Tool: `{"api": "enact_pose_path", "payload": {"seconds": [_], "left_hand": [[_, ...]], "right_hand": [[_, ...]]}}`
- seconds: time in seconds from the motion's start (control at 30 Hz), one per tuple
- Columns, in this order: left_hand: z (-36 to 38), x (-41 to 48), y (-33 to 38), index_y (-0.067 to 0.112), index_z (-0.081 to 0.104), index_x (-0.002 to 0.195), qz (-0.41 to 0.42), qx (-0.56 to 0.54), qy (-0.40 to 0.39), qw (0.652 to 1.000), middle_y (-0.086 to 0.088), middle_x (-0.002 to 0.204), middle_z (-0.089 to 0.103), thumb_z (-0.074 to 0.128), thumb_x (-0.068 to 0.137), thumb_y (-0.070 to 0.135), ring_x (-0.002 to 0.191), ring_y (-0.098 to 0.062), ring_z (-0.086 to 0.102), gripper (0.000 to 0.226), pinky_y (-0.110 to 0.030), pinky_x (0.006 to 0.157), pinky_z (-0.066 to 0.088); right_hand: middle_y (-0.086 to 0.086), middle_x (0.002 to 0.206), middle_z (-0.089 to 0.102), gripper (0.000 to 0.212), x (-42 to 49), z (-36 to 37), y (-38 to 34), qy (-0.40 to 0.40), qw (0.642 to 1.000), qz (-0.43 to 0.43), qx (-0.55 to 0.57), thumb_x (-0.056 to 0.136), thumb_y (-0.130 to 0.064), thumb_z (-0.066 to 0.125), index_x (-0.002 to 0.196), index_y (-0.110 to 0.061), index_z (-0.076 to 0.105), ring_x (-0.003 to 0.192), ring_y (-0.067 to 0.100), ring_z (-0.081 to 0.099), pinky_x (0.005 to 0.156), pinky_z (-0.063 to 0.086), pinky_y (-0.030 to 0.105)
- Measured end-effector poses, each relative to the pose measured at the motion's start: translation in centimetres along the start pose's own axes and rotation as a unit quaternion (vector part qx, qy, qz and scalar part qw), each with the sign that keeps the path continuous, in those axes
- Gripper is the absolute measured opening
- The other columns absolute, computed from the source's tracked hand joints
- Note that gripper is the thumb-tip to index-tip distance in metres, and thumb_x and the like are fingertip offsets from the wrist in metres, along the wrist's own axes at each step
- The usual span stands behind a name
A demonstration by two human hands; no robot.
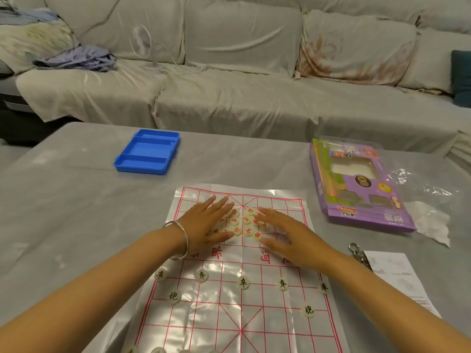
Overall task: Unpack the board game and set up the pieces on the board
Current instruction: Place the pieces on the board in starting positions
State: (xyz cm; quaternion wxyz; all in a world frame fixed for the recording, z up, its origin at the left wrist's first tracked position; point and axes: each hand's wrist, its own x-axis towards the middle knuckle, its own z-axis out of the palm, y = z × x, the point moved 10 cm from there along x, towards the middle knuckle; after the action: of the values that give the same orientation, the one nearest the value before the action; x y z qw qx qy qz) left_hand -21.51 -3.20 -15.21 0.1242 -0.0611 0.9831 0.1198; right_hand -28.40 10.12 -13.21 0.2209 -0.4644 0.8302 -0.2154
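Note:
A shiny paper board (285,200) with a red grid lies on the grey table. On its far half sits a heap of round cream pieces with red characters (246,224). My left hand (207,221) lies flat with straight fingers on the heap's left side, a silver bangle on its wrist. To the right of the heap my right hand (285,236) is spread flat. On the near half, black-character pieces (242,282) stand apart on grid points in a row, with two more (174,296) below them. A few pieces show at the bottom edge.
An open blue plastic case (147,152) sits at the far left of the table. The purple game box (356,184) and clear wrapping (428,200) lie at the right. Keys (359,254) and a paper sheet (397,281) are near my right forearm. A covered sofa stands behind.

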Motion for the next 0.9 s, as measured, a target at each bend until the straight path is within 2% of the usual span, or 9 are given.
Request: {"api": "enact_pose_path", "payload": {"seconds": [0.07, 0.17, 0.27, 0.33, 0.47, 0.6, 0.63, 0.73, 0.9], "left_hand": [[0.8, 0.9, 0.0, 0.030, -0.009, 0.146, 0.002, 0.016, -0.022, 1.000, 0.007, 0.154, -0.017, 0.017, 0.080, 0.069, 0.142, -0.016, -0.016, 0.082, -0.035, 0.116, -0.004], [1.6, 1.7, 0.4, 0.031, -0.015, 0.145, 0.005, 0.042, -0.038, 0.998, 0.006, 0.153, -0.023, 0.023, 0.093, 0.057, 0.141, -0.017, -0.020, 0.069, -0.036, 0.115, -0.008], [1.5, 2.7, 0.0, 0.033, -0.018, 0.144, -0.002, 0.062, -0.044, 0.997, 0.006, 0.152, -0.025, 0.021, 0.093, 0.058, 0.141, -0.017, -0.021, 0.069, -0.038, 0.116, -0.008], [1.1, 3.5, -0.4, 0.033, -0.018, 0.144, -0.005, 0.070, -0.044, 0.997, 0.005, 0.152, -0.025, 0.020, 0.092, 0.060, 0.141, -0.017, -0.020, 0.070, -0.039, 0.117, -0.007], [0.2, 4.1, -0.6, 0.031, -0.016, 0.144, 0.002, 0.066, -0.034, 0.997, 0.005, 0.153, -0.023, 0.019, 0.090, 0.062, 0.142, -0.017, -0.018, 0.071, -0.038, 0.117, -0.006], [-1.0, 2.9, -0.8, 0.033, -0.017, 0.143, 0.011, 0.050, -0.006, 0.999, 0.007, 0.153, -0.021, -0.016, 0.062, 0.081, 0.142, -0.014, -0.018, 0.095, -0.033, 0.113, -0.009], [-1.0, 2.4, -0.3, 0.032, -0.015, 0.144, 0.021, 0.046, -0.006, 0.999, 0.007, 0.153, -0.021, -0.016, 0.063, 0.082, 0.141, -0.013, -0.018, 0.095, -0.032, 0.113, -0.009], [-0.3, 1.0, 2.5, 0.032, -0.009, 0.146, 0.056, 0.048, -0.023, 0.997, 0.009, 0.154, -0.018, 0.007, 0.093, 0.057, 0.141, -0.012, -0.018, 0.060, -0.034, 0.115, -0.010], [1.5, 0.0, 4.5, 0.031, -0.007, 0.146, 0.063, 0.053, -0.054, 0.995, 0.009, 0.154, -0.017, 0.013, 0.096, 0.052, 0.141, -0.012, -0.019, 0.058, -0.032, 0.113, -0.013]], "right_hand": [[-0.023, 0.153, 0.011, 0.052, 0.5, 1.0, 0.0, -0.029, 0.998, -0.021, -0.042, 0.094, -0.044, 0.044, 0.143, -0.043, 0.025, 0.142, 0.000, 0.007, 0.117, 0.014, 0.028], [-0.023, 0.154, 0.004, 0.049, 0.7, 2.1, 0.2, -0.070, 0.990, -0.048, -0.110, 0.098, -0.043, 0.031, 0.145, -0.042, 0.017, 0.140, -0.005, -0.004, 0.114, 0.000, 0.022], [-0.023, 0.153, 0.000, 0.049, 1.1, 1.7, 1.0, -0.076, 0.986, -0.046, -0.144, 0.099, -0.043, 0.025, 0.146, -0.039, 0.013, 0.137, -0.008, -0.008, 0.111, -0.005, 0.018], [-0.022, 0.154, 0.002, 0.049, 1.4, 1.1, 1.7, -0.063, 0.987, -0.032, -0.146, 0.099, -0.044, 0.026, 0.146, -0.039, 0.014, 0.141, -0.004, -0.004, 0.112, -0.002, 0.019], [-0.026, 0.151, 0.017, 0.046, 1.6, -0.4, 2.0, -0.004, 0.998, -0.005, -0.057, 0.096, -0.046, 0.037, 0.141, -0.044, 0.028, 0.140, 0.000, 0.015, 0.111, 0.017, 0.023], [-0.023, 0.152, 0.015, 0.048, 1.3, -1.1, 2.5, 0.010, 0.999, 0.027, -0.015, 0.096, -0.046, 0.034, 0.142, -0.043, 0.024, 0.141, 0.004, 0.016, 0.112, 0.021, 0.027], [-0.021, 0.154, 0.014, 0.050, 1.3, -1.1, 2.7, 0.007, 0.999, 0.037, -0.014, 0.096, -0.045, 0.033, 0.144, -0.042, 0.021, 0.142, 0.006, 0.016, 0.113, 0.021, 0.029], [-0.019, 0.155, 0.010, 0.052, 1.5, -0.5, 3.0, -0.014, 0.999, 0.043, -0.023, 0.097, -0.045, 0.029, 0.147, -0.037, 0.016, 0.143, 0.007, 0.011, 0.114, 0.016, 0.026], [-0.021, 0.154, 0.008, 0.046, 0.8, 1.1, 1.8, -0.052, 0.996, 0.008, -0.069, 0.099, -0.042, 0.027, 0.145, -0.039, 0.020, 0.143, 0.001, 0.002, 0.112, 0.003, 0.021]]}}
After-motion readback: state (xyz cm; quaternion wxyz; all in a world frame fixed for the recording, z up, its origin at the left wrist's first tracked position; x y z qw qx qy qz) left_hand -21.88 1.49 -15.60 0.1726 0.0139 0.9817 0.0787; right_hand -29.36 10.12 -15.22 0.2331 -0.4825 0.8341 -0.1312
